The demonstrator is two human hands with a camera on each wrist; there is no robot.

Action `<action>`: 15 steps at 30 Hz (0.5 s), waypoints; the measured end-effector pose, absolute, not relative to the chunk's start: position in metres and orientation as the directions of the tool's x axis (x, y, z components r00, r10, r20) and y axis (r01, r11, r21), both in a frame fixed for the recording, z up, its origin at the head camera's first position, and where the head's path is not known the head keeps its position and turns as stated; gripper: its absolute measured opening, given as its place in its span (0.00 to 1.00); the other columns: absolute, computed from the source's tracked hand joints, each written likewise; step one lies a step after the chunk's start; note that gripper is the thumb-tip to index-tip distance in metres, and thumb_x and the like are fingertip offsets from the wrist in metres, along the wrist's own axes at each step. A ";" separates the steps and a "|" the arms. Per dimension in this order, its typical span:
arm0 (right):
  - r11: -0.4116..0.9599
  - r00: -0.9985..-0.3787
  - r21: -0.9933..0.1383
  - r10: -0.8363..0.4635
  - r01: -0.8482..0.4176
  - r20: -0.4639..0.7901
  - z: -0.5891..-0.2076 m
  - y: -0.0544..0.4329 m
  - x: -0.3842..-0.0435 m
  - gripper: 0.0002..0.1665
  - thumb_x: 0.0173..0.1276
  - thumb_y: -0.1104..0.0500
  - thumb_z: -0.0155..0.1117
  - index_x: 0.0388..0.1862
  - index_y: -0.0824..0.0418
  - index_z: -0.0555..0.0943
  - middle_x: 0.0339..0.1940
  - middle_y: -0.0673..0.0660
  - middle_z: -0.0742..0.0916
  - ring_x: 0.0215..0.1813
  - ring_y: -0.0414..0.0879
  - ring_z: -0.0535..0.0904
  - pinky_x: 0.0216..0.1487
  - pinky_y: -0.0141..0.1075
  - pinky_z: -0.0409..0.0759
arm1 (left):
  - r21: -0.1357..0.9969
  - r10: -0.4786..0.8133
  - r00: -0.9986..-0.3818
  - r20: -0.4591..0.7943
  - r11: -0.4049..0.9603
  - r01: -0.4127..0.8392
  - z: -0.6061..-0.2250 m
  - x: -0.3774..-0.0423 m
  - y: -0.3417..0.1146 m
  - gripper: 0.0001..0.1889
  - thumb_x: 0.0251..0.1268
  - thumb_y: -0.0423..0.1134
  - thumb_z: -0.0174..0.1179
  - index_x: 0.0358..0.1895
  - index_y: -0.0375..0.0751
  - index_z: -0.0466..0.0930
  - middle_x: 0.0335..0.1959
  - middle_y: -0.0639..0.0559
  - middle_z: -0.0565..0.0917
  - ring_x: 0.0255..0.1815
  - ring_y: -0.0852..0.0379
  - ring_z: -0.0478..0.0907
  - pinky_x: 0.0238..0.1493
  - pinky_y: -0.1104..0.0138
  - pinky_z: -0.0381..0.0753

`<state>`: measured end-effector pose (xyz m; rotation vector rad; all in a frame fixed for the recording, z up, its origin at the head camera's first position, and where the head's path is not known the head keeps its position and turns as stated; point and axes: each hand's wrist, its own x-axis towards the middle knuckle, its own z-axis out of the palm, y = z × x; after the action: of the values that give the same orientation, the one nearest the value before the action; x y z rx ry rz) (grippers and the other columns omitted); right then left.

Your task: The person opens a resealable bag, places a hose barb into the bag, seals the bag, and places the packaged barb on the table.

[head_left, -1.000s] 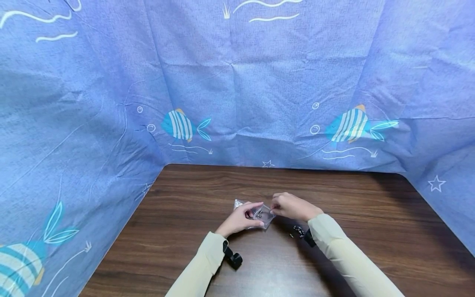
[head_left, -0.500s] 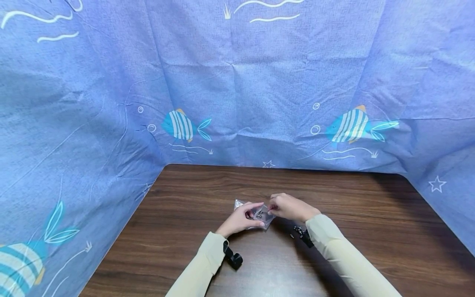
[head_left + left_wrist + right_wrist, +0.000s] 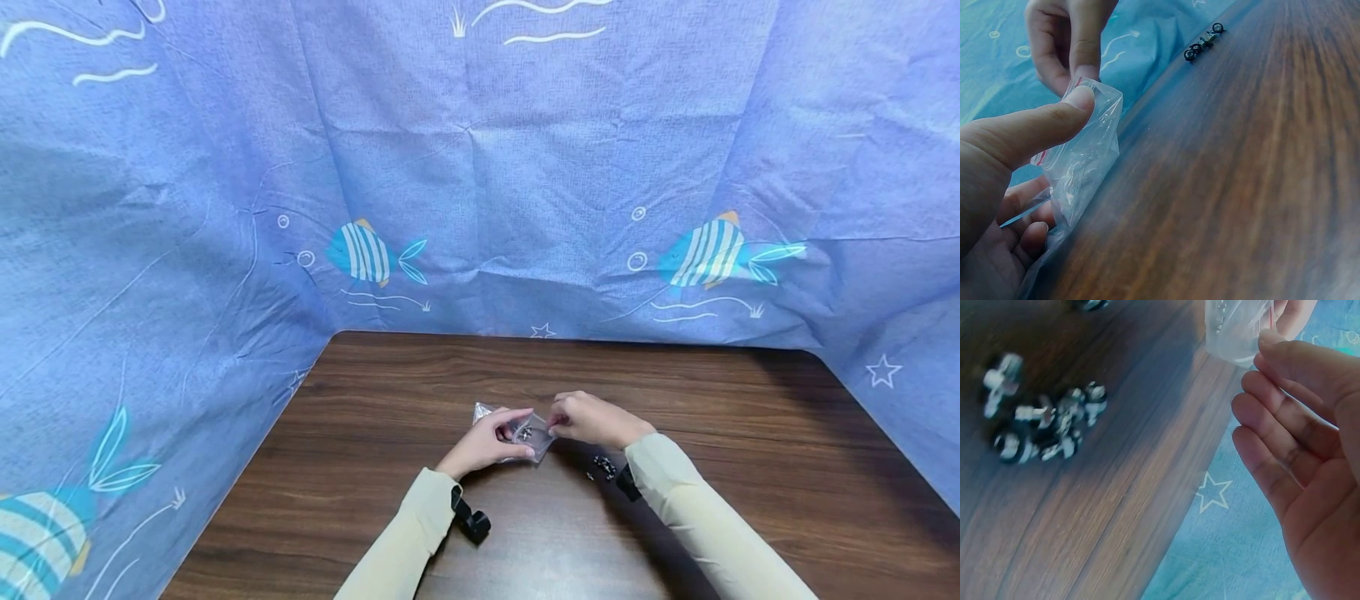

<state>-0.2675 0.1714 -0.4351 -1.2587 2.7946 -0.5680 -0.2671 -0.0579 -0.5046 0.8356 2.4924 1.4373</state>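
My left hand [image 3: 480,443] holds a clear zip bag [image 3: 1088,165], its thumb over the rim near a red seal line and its other fingers underneath. Inside lie several small metal pieces [image 3: 526,433]. At the opposite edge of the mouth, my right hand [image 3: 592,417] pinches the bag's rim between thumb and index finger. The right wrist view shows its other fingers [image 3: 1266,412] loosely bent and holding nothing. Whether a small piece sits in that pinch is hidden. Below the right hand, a loose pile of shiny metal fittings with black rings [image 3: 1047,425] lies on the table.
One small piece [image 3: 589,477] lies just left of the pile. A second patch of clear plastic [image 3: 482,412] shows behind my left hand. Black wrist straps [image 3: 472,523] hang at both cuffs. A blue fish-print cloth [image 3: 540,208] stands behind the brown wooden table [image 3: 420,367].
My right hand shifted slightly left toward the bag, then came back right to about where it was. The left hand and bag stay nearly still.
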 end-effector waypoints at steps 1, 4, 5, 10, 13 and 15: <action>0.605 -0.672 -0.336 -0.730 -0.722 0.127 -0.435 0.173 -0.267 0.05 0.61 0.62 0.68 0.35 0.63 0.85 0.31 0.49 0.84 0.33 0.37 0.80 0.39 0.29 0.80 | 0.835 0.531 -0.835 0.145 0.387 0.391 -0.504 -0.267 -0.058 0.33 0.53 0.45 0.72 0.65 0.47 0.73 0.37 0.48 0.77 0.34 0.60 0.70 0.34 0.73 0.69; 0.601 -0.667 -0.334 -0.734 -0.726 0.128 -0.435 0.177 -0.267 0.04 0.61 0.63 0.68 0.34 0.63 0.86 0.30 0.49 0.84 0.33 0.37 0.80 0.38 0.29 0.80 | 0.838 0.532 -0.835 0.142 0.384 0.388 -0.503 -0.267 -0.058 0.33 0.53 0.46 0.72 0.65 0.48 0.74 0.37 0.47 0.77 0.34 0.59 0.71 0.35 0.73 0.69; 0.601 -0.666 -0.335 -0.735 -0.726 0.124 -0.436 0.179 -0.267 0.04 0.61 0.63 0.68 0.34 0.63 0.86 0.30 0.49 0.84 0.33 0.37 0.80 0.38 0.29 0.80 | 0.839 0.531 -0.835 0.142 0.383 0.386 -0.503 -0.267 -0.058 0.33 0.53 0.45 0.72 0.65 0.48 0.74 0.37 0.46 0.77 0.35 0.58 0.71 0.35 0.72 0.69; 0.613 -0.678 -0.356 -0.731 -0.705 0.084 -0.438 0.188 -0.266 0.04 0.60 0.62 0.68 0.34 0.61 0.85 0.30 0.49 0.84 0.33 0.36 0.80 0.38 0.30 0.80 | 0.843 0.530 -0.836 0.141 0.378 0.382 -0.503 -0.266 -0.059 0.33 0.52 0.45 0.72 0.65 0.49 0.74 0.37 0.46 0.77 0.35 0.58 0.71 0.35 0.72 0.69; 0.622 -0.688 -0.381 -0.724 -0.684 0.051 -0.439 0.194 -0.266 0.04 0.61 0.62 0.68 0.33 0.61 0.85 0.30 0.49 0.85 0.32 0.35 0.79 0.37 0.30 0.79 | 0.841 0.528 -0.837 0.145 0.380 0.385 -0.504 -0.266 -0.059 0.33 0.52 0.45 0.72 0.65 0.48 0.74 0.37 0.47 0.77 0.34 0.61 0.70 0.36 0.73 0.70; 0.629 -0.695 -0.401 -0.718 -0.666 0.029 -0.440 0.198 -0.265 0.04 0.60 0.61 0.69 0.33 0.61 0.84 0.29 0.49 0.85 0.31 0.33 0.78 0.36 0.29 0.79 | 0.839 0.528 -0.837 0.146 0.382 0.388 -0.504 -0.266 -0.058 0.33 0.52 0.45 0.72 0.65 0.47 0.74 0.37 0.48 0.77 0.34 0.62 0.70 0.36 0.73 0.70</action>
<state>-0.2654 0.1977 -0.4398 -1.1594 2.7133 -0.5855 -0.2662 -0.0584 -0.5036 0.8304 2.4876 1.4492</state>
